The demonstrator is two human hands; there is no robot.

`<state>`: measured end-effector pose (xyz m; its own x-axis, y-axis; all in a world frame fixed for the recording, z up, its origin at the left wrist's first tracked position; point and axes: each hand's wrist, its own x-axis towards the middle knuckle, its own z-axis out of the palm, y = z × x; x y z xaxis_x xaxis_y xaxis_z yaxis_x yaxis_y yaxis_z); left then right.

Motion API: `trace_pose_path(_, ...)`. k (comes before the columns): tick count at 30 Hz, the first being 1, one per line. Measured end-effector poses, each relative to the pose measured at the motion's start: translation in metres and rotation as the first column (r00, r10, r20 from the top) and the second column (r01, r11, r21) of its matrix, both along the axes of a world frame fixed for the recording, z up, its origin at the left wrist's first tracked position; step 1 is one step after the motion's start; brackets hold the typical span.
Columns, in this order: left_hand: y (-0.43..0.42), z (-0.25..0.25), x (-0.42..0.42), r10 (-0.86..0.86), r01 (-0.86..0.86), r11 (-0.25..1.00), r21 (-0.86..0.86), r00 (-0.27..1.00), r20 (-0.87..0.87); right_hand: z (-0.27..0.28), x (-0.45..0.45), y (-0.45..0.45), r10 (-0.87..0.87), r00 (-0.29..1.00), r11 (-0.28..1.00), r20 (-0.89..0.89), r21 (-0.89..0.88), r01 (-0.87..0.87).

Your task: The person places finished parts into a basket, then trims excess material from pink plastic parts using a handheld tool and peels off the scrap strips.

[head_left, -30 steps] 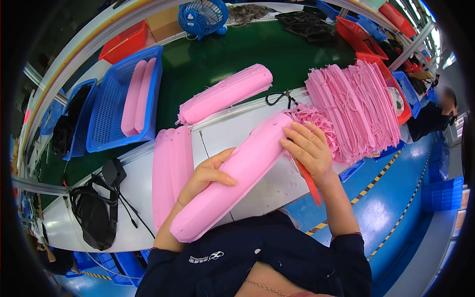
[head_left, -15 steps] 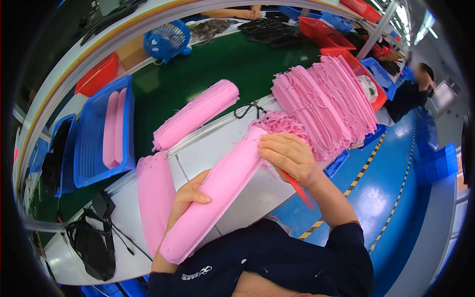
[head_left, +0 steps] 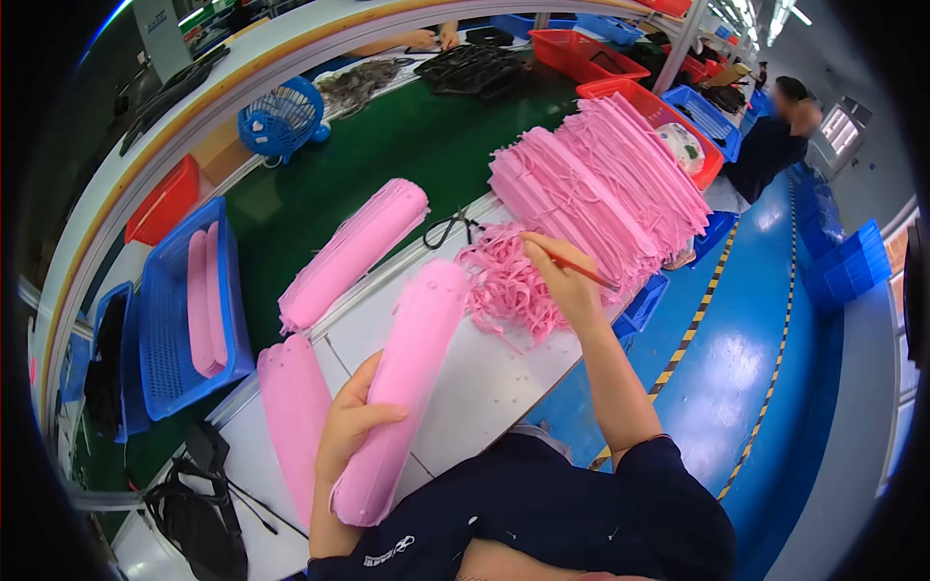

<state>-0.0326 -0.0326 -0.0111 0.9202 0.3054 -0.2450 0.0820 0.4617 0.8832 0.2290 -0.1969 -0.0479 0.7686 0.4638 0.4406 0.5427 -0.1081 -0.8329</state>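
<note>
My left hand [head_left: 356,423] is wrapped round the lower half of a long pink foam piece [head_left: 418,339], held at a slant above the white tabletop. My right hand [head_left: 565,281] is closed on a thin red tool [head_left: 581,270] and is over the right side of a heap of curly pink strips [head_left: 511,290]. The red tool's tip by my fingers is hidden. Left of the held piece, more pink pieces [head_left: 294,407] lie on the white surface. Another pink bundle [head_left: 354,254] rests on the green surface behind.
Stacked pink strips [head_left: 596,194] stand behind the heap, near black scissors [head_left: 452,229]. A blue basket [head_left: 232,320] with pink pieces is at left, a blue fan [head_left: 281,118] behind. Black bag and cables [head_left: 199,518] lie at lower left. A person [head_left: 770,140] is at far right.
My right hand has left the upper end of the pink piece and moved over the strips, with the red tool. My left hand has tilted the piece more upright. The view has shifted.
</note>
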Motion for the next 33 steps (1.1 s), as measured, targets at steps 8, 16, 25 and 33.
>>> trace_pose_path(8,-0.002,0.005,0.002,-0.141,0.142,0.989,0.030,0.990,-0.012,0.022,-0.071,0.019,0.415,0.809,0.895,-0.415,0.343,-0.284)
trace_pose_path(16,-0.002,0.004,-0.003,-0.109,0.109,0.992,0.057,0.994,-0.001,0.028,-0.077,0.028,0.379,0.859,0.914,-0.345,0.284,-0.289)
trace_pose_path(25,-0.002,0.005,-0.005,-0.170,0.167,0.978,0.124,0.985,0.011,0.034,-0.080,0.027,0.296,0.952,0.949,-0.082,0.138,-0.283)
trace_pose_path(33,-0.005,0.007,-0.007,-0.181,0.174,0.962,0.211,0.983,0.017,0.039,-0.075,0.029,0.267,0.937,0.963,0.224,-0.018,-0.270)
